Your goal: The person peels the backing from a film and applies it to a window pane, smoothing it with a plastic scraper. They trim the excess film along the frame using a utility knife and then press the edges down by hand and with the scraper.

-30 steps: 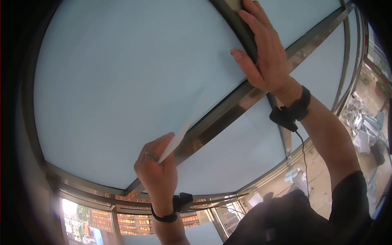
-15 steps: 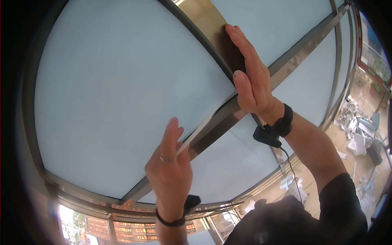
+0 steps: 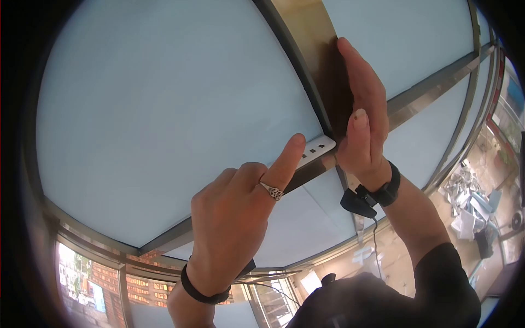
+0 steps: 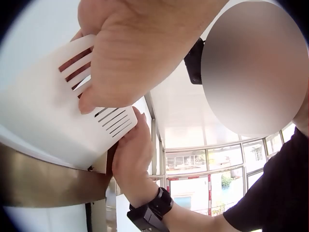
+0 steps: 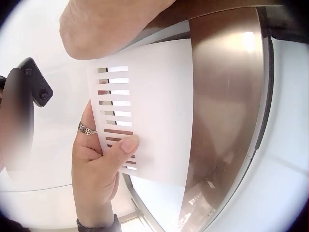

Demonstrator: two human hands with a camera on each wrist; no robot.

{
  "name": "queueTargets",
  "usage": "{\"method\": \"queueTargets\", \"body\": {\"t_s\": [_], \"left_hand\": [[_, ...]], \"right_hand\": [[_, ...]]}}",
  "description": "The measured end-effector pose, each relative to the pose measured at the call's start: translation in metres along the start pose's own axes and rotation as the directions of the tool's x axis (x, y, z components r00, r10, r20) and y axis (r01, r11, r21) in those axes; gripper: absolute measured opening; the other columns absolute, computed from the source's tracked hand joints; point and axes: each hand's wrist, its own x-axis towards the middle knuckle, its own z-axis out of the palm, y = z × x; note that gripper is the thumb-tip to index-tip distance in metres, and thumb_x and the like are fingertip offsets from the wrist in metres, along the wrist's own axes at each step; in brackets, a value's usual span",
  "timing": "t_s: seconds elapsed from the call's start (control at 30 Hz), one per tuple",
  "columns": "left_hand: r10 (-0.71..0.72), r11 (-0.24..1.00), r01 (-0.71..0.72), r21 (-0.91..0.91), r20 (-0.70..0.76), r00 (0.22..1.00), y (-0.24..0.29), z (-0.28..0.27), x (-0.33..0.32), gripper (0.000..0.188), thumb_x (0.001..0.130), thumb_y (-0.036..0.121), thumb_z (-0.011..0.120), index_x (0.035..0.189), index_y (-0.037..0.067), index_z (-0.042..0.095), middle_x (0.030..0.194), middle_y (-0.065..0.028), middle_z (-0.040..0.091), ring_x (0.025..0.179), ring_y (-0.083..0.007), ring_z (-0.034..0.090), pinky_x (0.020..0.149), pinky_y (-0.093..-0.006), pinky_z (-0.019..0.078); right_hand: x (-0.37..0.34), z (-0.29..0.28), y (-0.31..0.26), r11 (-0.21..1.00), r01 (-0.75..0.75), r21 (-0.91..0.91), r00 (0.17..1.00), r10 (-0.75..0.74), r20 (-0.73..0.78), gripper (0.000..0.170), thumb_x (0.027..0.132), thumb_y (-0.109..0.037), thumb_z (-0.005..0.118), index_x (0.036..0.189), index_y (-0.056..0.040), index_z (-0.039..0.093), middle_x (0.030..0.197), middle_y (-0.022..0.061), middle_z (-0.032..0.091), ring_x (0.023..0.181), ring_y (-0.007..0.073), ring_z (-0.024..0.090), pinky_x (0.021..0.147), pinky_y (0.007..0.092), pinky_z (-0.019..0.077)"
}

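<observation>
My left hand (image 3: 235, 213), with a ring on one finger, pinches a flat white plastic scraper (image 5: 161, 106) with a row of slots along one edge. Its thumb lies on one face of the scraper and the fingers are behind. In the head view, the scraper's end shows at the corner where a metal bar (image 3: 311, 170) meets a wide brown metal strip (image 3: 309, 27). My right hand (image 3: 369, 117) lies along that strip with straight fingers, its heel right by the scraper's end. The left hand hides much of the scraper there.
A large pale blue panel (image 3: 164, 98) fills the upper left, bordered by dark frame. More panels sit beyond the bars. Paper scraps (image 3: 465, 191) litter the floor at right. A black cable (image 3: 375, 251) hangs from the right wrist camera.
My left hand has moved up and right along the bar toward the right hand, and the scraper's slots now show. My right hand has come lower on the strip, its thumb closer in.
</observation>
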Motion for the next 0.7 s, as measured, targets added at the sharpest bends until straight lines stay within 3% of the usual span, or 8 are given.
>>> {"method": "queueTargets", "body": {"t_s": [0.13, 0.3, 0.37, 0.4, 0.43, 0.47, 0.53, 0.7], "left_hand": [[0.007, 0.998, -0.008, 0.067, 0.026, 1.0, 0.002, -0.011, -0.003, 0.069, 0.078, -0.007, 0.063, 0.138, 0.026, 0.059, 0.072, -0.0021, 0.061, 0.058, -0.0202, 0.057, 0.051, -0.0321, 0.0489], [-0.094, 0.977, 0.07, 0.2, 0.113, 0.989, -0.036, -0.035, -0.059, 0.063, 0.078, 0.005, 0.069, 0.138, 0.021, 0.058, 0.075, 0.0014, 0.059, 0.06, -0.0152, 0.055, 0.051, -0.0278, 0.0466], [-0.258, 0.966, 0.258, -0.011, 0.019, 0.966, -0.062, -0.051, -0.09, 0.054, 0.085, 0.003, 0.066, 0.137, 0.012, 0.055, 0.083, -0.0005, 0.065, 0.067, -0.0128, 0.061, 0.057, -0.0272, 0.0508], [-0.571, 0.805, 0.524, -0.276, -0.122, 0.812, -0.071, -0.055, -0.11, 0.051, 0.088, 0.004, 0.065, 0.137, 0.008, 0.052, 0.089, -0.0026, 0.067, 0.071, -0.0119, 0.062, 0.06, -0.0269, 0.052], [-0.818, 0.539, 0.628, -0.562, -0.171, 0.549, -0.082, -0.057, -0.126, 0.049, 0.091, 0.005, 0.063, 0.138, 0.004, 0.049, 0.094, -0.0046, 0.068, 0.076, -0.011, 0.064, 0.062, -0.0265, 0.0532], [-0.821, 0.549, 0.635, -0.544, -0.211, 0.53, -0.096, -0.064, -0.136, 0.049, 0.091, 0.005, 0.063, 0.138, 0.004, 0.049, 0.094, -0.0046, 0.068, 0.076, -0.011, 0.064, 0.062, -0.0265, 0.0532], [-0.826, 0.505, 0.62, -0.601, -0.544, 0.146, -0.127, -0.073, -0.16, 0.047, 0.093, 0.005, 0.063, 0.137, 0.001, 0.046, 0.099, -0.0062, 0.066, 0.079, -0.0094, 0.063, 0.061, -0.024, 0.0524], [-0.839, 0.496, 0.449, -0.743, -0.543, 0.028, -0.178, -0.031, -0.208, 0.047, 0.093, 0.006, 0.063, 0.135, 0.001, 0.043, 0.101, -0.0075, 0.065, 0.077, -0.0096, 0.063, 0.058, -0.0217, 0.0504]], "right_hand": [[0.009, -0.008, -0.018, 0.992, -0.123, -0.012, 0.988, 0.123, 0.091, 0.061, 0.097, -0.021, 0.045, 0.145, 0.0147, 0.034, 0.149, 0.0301, 0.042, 0.14, 0.0395, 0.042, 0.117, 0.0423, 0.0301], [0.005, -0.004, -0.018, 0.995, -0.089, 0.04, 0.995, 0.086, 0.053, 0.061, 0.098, -0.022, 0.046, 0.145, 0.0143, 0.034, 0.151, 0.0303, 0.039, 0.142, 0.0388, 0.038, 0.118, 0.0434, 0.0271], [0.012, -0.008, -0.035, 0.966, -0.257, -0.018, 0.961, 0.258, 0.102, 0.061, 0.099, -0.025, 0.046, 0.146, 0.0132, 0.034, 0.152, 0.0298, 0.039, 0.143, 0.0386, 0.037, 0.119, 0.0441, 0.0261], [0.01, -0.005, -0.034, 0.97, -0.241, -0.009, 0.968, 0.241, 0.071, 0.061, 0.1, -0.026, 0.045, 0.146, 0.0127, 0.034, 0.152, 0.0295, 0.038, 0.143, 0.0385, 0.037, 0.119, 0.0444, 0.0259], [0.007, -0.004, -0.032, 0.974, -0.227, -0.009, 0.973, 0.227, 0.041, 0.061, 0.101, -0.028, 0.044, 0.146, 0.0121, 0.035, 0.152, 0.0292, 0.038, 0.143, 0.0384, 0.036, 0.119, 0.0448, 0.0258], [0.008, -0.005, -0.033, 0.973, -0.228, -0.036, 0.972, 0.229, 0.048, 0.06, 0.102, -0.028, 0.043, 0.146, 0.0115, 0.034, 0.152, 0.0291, 0.038, 0.144, 0.0385, 0.036, 0.119, 0.0452, 0.0257], [0.009, -0.004, -0.035, 0.96, -0.265, -0.085, 0.959, 0.272, 0.076, 0.062, 0.104, -0.036, 0.038, 0.149, 0.0067, 0.032, 0.154, 0.0279, 0.035, 0.145, 0.0379, 0.033, 0.121, 0.047, 0.0214], [0.007, -0.004, -0.038, 0.952, -0.263, -0.158, 0.956, 0.279, 0.094, 0.06, 0.103, -0.034, 0.038, 0.15, 0.0029, 0.033, 0.155, 0.0247, 0.035, 0.147, 0.0358, 0.031, 0.121, 0.0469, 0.0218]]}}
